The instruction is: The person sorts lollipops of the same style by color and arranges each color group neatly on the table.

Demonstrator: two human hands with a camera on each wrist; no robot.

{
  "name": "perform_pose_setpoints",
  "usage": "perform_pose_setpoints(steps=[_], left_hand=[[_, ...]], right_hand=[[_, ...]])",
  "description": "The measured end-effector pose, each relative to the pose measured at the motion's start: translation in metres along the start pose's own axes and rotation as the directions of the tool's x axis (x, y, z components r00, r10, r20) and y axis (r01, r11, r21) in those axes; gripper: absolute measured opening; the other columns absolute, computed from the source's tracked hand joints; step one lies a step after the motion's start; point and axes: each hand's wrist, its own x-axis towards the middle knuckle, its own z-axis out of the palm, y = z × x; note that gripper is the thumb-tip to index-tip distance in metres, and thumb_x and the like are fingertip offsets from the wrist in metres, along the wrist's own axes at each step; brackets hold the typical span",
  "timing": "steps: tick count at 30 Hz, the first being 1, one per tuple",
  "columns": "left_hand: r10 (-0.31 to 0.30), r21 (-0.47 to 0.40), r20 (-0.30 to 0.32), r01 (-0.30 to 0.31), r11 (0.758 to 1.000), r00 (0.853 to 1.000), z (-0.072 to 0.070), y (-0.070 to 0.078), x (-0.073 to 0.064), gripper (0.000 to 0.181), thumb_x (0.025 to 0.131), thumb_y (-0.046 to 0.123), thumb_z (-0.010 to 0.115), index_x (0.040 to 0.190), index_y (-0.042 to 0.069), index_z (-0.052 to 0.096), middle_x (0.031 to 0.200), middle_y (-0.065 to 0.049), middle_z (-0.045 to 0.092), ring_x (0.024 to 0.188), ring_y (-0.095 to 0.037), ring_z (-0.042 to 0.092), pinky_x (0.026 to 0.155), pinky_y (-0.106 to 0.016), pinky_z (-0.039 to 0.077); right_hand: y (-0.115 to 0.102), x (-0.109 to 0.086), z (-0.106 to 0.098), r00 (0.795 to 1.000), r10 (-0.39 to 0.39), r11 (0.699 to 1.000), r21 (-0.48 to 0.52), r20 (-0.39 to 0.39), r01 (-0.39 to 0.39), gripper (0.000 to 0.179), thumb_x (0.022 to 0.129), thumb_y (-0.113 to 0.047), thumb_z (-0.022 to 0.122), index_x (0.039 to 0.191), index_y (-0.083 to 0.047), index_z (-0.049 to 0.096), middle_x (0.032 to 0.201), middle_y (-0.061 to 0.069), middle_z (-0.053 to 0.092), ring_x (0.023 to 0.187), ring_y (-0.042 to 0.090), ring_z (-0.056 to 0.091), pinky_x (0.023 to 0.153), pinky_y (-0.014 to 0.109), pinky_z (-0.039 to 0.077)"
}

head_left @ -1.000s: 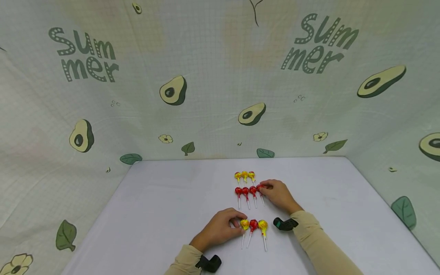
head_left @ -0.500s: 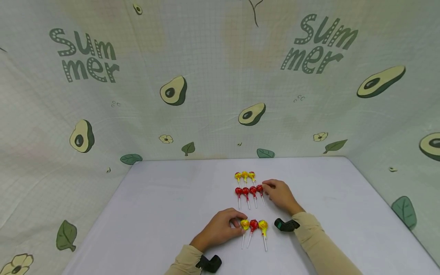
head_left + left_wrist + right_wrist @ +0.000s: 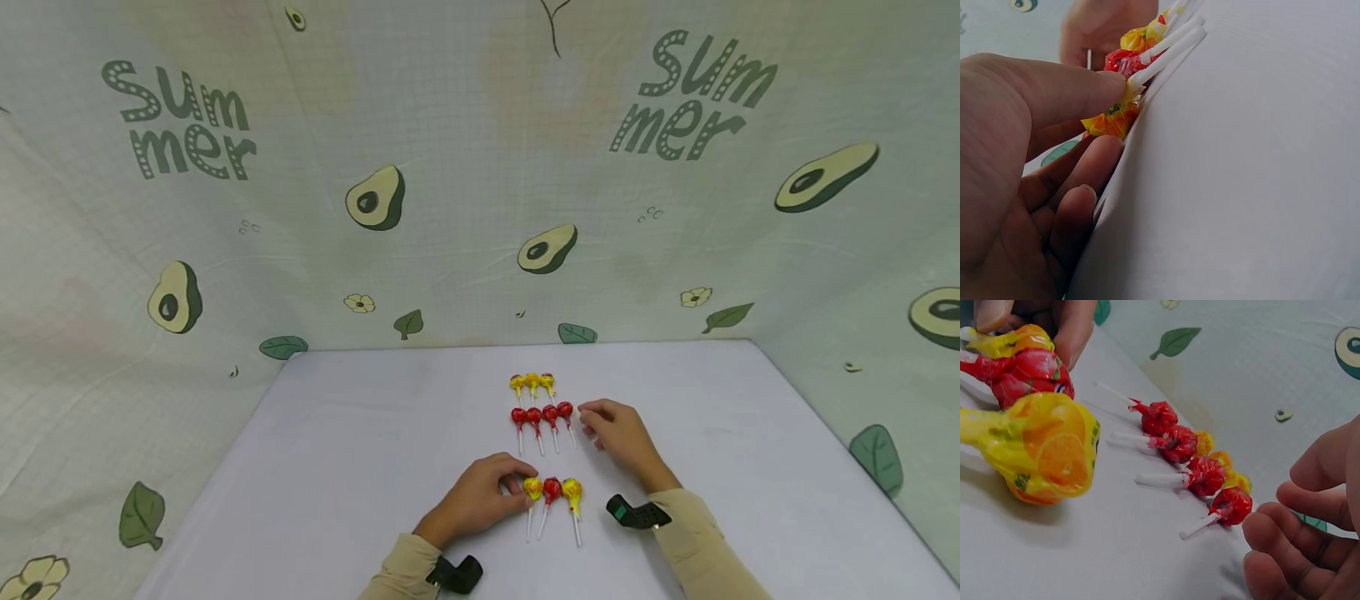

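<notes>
My left hand (image 3: pixel 483 498) pinches the leftmost yellow lollipop (image 3: pixel 1113 122) of the front row between thumb and fingers. Beside it lie a red lollipop (image 3: pixel 552 488) and another yellow lollipop (image 3: pixel 1057 450), sticks toward me. Farther back runs a row of several red lollipops (image 3: pixel 534 416), heads side by side. My right hand (image 3: pixel 618 435) is just right of the rightmost red lollipop (image 3: pixel 1231 506), its fingers loosely bent with nothing between them. Behind the red row are three yellow lollipops (image 3: pixel 532 381), partly hidden by the red heads in the right wrist view.
A white table (image 3: pixel 390 417) bears the lollipops. Behind it hangs a pale cloth (image 3: pixel 450 125) printed with avocados, leaves and lettering. A black wrist camera (image 3: pixel 459 575) is on the left wrist, another black camera (image 3: pixel 633 512) on the right.
The right hand has let go of the rightmost red lollipop and drawn back to the right. The left hand stays at the front yellow lollipop.
</notes>
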Motion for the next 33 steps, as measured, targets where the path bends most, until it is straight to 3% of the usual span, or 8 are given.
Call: perform_pose_setpoints(steps=[14,27,33], left_hand=[[0.005,0.017,-0.016,-0.004,1.000,1.000,0.001,-0.001,-0.002,0.023,0.092,0.022,0.075,0.115,0.021,0.073,0.099,0.017,0.061,0.077,0.002,0.056,0.069,-0.021,0.048],[0.022,0.028,-0.033,-0.021,0.999,0.999,0.002,-0.001,0.000,0.020,0.094,0.023,0.073,0.113,0.022,0.072,0.100,0.018,0.062,0.078,0.002,0.056,0.069,-0.021,0.048],[0.015,0.030,-0.033,-0.014,0.999,0.999,0.002,-0.003,0.000,0.021,0.094,0.024,0.073,0.115,0.021,0.072,0.102,0.018,0.062,0.079,0.003,0.056,0.070,-0.021,0.048]], right_hand=[[-0.001,-0.039,0.007,1.000,0.005,0.998,0.057,0.013,-0.006,0.023,0.100,-0.019,0.062,0.114,-0.003,0.069,0.087,0.007,0.066,0.074,0.021,0.058,0.064,0.029,0.052],[0.005,-0.064,0.008,1.000,0.019,0.999,0.050,0.025,-0.020,0.022,0.098,-0.019,0.064,0.113,-0.004,0.070,0.084,0.005,0.065,0.072,0.020,0.059,0.063,0.030,0.052],[0.008,-0.075,0.010,0.998,-0.039,0.999,0.036,0.057,0.037,0.019,0.097,-0.018,0.067,0.112,-0.007,0.071,0.095,0.000,0.068,0.080,0.016,0.061,0.068,0.028,0.052]])
